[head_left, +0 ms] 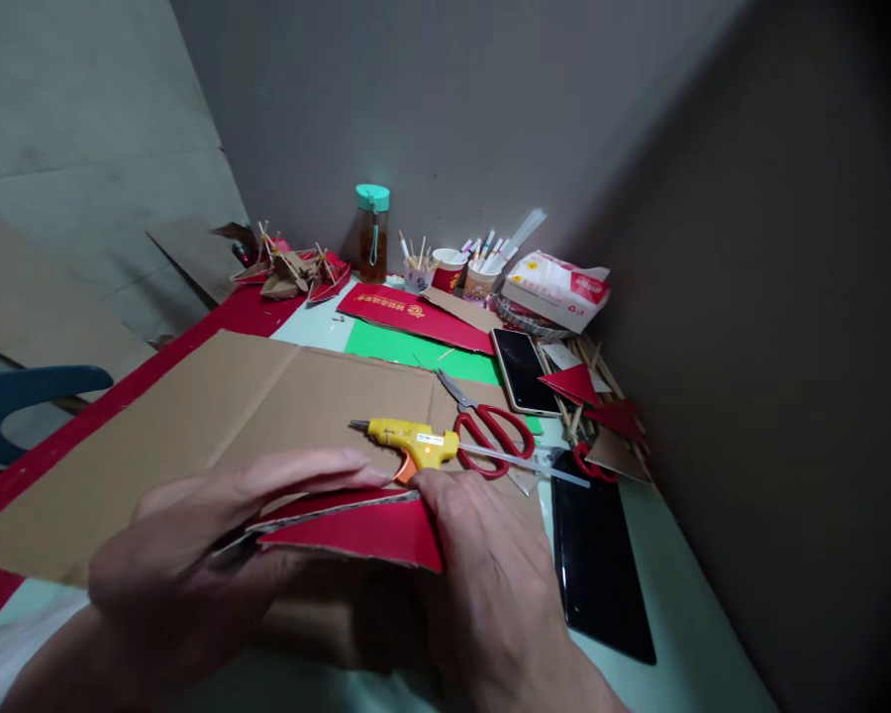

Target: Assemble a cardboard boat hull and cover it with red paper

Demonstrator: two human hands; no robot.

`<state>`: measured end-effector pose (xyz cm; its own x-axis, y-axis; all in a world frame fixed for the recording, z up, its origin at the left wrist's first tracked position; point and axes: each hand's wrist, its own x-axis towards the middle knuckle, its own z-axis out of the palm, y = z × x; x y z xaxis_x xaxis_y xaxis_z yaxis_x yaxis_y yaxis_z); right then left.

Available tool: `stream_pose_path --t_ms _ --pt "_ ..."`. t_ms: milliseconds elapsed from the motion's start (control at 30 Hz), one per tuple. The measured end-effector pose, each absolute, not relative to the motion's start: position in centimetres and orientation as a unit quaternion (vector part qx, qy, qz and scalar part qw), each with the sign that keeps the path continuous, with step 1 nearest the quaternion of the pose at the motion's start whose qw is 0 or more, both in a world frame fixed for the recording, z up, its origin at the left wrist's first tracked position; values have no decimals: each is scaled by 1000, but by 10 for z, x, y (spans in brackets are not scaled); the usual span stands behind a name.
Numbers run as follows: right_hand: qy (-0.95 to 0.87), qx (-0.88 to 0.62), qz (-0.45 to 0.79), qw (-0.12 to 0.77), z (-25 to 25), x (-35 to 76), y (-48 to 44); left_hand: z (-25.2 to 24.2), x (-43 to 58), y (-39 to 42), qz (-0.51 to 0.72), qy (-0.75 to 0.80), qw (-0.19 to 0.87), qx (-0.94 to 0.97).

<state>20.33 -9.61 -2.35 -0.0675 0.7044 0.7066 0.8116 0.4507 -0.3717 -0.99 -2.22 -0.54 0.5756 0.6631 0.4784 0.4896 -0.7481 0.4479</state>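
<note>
Close in front of me, my left hand [200,535] and my right hand [490,579] grip a folded piece of red cardboard [363,530] from either side. Its cut edges show brown corrugation. My left fingers lie along its far side with the thumb beneath, while the right hand closes round its right end; the right fingertips are partly hidden. Just beyond, a yellow glue gun [412,442] with an orange trigger lies on a brown cardboard sheet [267,406]. A clear glue stick [527,462] sticks out of its back. Red-handled scissors [490,431] lie right behind it.
A phone [524,368] and a black flat panel [601,564] lie on the right. Along the wall stand a bottle [372,238], cups holding sticks and pens [482,282], and a tissue pack [556,287]. Small red cardboard boats [297,267] sit at the back left. A blue chair [30,401] is left.
</note>
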Motion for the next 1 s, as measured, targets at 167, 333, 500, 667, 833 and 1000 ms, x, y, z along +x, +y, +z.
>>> stream_pose_path --t_ms 167,333,500,667,833,1000 --pt "-737 -513 -47 437 -18 206 -88 -9 -13 -30 364 351 144 851" --pt "-744 -508 -50 432 -11 209 -76 -9 -12 -34 405 302 189 842" --pt "-742 -509 -36 434 -23 211 -87 -2 -11 -32 392 294 184 852" --pt "-754 -490 -49 435 -29 216 -95 1 -9 -33 387 282 170 861" --pt "-779 -467 -83 410 -23 223 -86 4 7 -33 408 321 179 835" --pt "-791 -481 -78 370 -20 220 -83 12 16 -27 421 296 161 842"
